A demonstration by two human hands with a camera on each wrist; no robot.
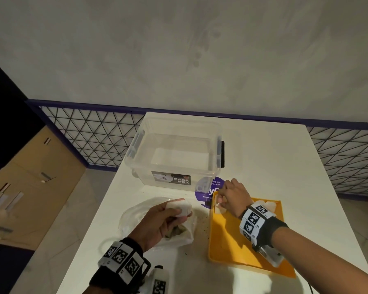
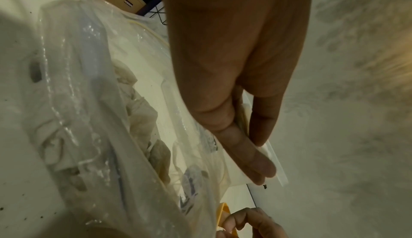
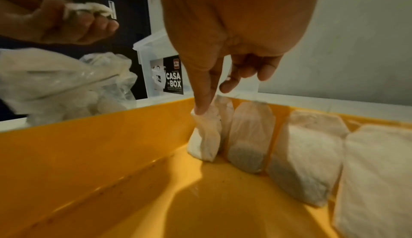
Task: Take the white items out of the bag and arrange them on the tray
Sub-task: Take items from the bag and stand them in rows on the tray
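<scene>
Clear plastic bag lay crumpled on the white table, left of the orange tray. Left hand hovered over it, thumb & fingers pinching a white sachet. Left wrist cam alone showed more pale sachets inside the bag; from the head cam they were only a vague lump.

Behind, a clear storage box stood w/ a "CASA BOX" label.

Right hand was at the tray's far left corner. Head cam hid its fingers under the knuckles; right wrist cam showed thumb & forefinger pinching the top of an upright sachet, its bottom on the tray floor. Same view showed a row of sachets along the far wall, touching or nearly. Rightmost one cut off by frame edge. Purple sticker partly covered, text incomplete.
</scene>
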